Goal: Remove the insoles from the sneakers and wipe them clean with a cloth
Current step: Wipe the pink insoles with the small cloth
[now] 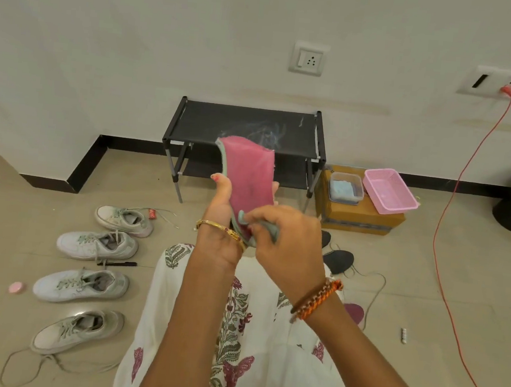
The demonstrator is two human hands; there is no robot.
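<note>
1. The left hand (222,202) holds a pink fabric insole with a pale green foam edge (249,177) upright in front of the body, with the thumb on the near side and the fingers curled behind it.
2. The long axis of the insole runs almost vertical; the top end bends a little to the left and the lower end goes down between the two hands.
3. The right hand (283,243) pinches a small grey-green cloth (268,227) against the lower end of the insole, so both hands meet there, touching or nearly touching.
4. In my judgement, the wiping is at the bottom part now, and the free pink surface lies above the right hand, so the next stroke should go upward along the long axis.
5. Four white lace-up sneakers (96,245) lie in a row on the floor to the left, well apart from the hands.
</note>
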